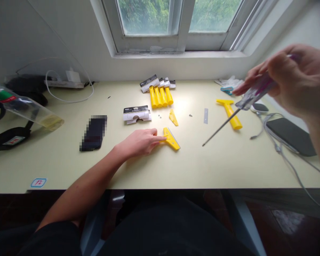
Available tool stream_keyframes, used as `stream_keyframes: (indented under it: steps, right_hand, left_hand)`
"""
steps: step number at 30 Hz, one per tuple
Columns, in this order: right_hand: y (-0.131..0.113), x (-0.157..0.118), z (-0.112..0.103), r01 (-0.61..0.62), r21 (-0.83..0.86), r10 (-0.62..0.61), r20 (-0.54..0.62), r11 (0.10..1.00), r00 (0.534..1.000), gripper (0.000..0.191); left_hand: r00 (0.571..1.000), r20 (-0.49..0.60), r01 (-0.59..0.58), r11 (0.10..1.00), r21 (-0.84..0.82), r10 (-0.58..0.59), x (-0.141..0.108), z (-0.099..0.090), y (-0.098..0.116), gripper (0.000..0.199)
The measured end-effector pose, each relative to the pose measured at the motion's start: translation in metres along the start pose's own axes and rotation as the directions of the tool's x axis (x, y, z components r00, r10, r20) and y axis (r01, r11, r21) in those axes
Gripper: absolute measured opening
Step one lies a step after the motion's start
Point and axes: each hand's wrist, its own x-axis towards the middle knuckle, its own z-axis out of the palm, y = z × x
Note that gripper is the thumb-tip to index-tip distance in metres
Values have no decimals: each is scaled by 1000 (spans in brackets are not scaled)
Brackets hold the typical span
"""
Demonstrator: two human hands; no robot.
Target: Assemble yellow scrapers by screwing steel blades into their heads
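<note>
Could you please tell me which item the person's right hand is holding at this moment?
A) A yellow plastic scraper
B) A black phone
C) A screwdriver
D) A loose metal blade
C. The right hand grips the screwdriver by its clear handle, with the long thin shaft angled down over the desk.

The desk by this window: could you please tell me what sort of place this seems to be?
Probably a small home or office workspace for light assembly: a pale desk under a window, yellow plastic scrapers beside card packaging, and a screwdriver.
</note>
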Motion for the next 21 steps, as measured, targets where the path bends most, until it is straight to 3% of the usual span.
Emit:
stream_keyframes:
  steps: [2, 4, 8, 10, 12, 15, 18, 21]
  right_hand:
    - [6, 0, 15, -61, 39, 57, 92, 997, 994, 35]
    - [12, -1, 34, -66, -99, 90, 256, 993, 962, 33]
    - [22, -14, 77, 150, -384, 90, 541, 911, 836, 30]
    - [28, -27, 96, 231, -423, 94, 621, 876, 778, 30]
    - [35, -39, 110, 279, -453, 104, 655, 846, 748, 29]
    - [48, -53, 120, 360, -481, 70, 669, 799, 740, 28]
    - [57, -56, 121, 445, -466, -44, 652, 765, 757, 29]
    - [53, -53, 121, 410, -341, -168, 559, 846, 812, 35]
  left_hand:
    - [1000, -6, 2, 1000, 5, -2, -1, -1, -1, 36]
    - [1000, -14, 1, 1000, 9, -1, -1, -2, -2, 37]
    - [999, -51, 12, 1000, 6, -12, -3, -7, -5, 38]
    - [997, -70, 19, 1000, 1, -19, -4, -9, -7, 37]
    - [997, -80, 12, 1000, 2, -12, -5, -10, -8, 36]
    - [995, -100, -5, 1000, 4, 6, -6, -9, -9, 34]
    - [992, -122, -15, 1000, -11, 14, -6, -8, -10, 33]
    - [991, -128, -28, 999, -19, 25, -6, -7, -10, 34]
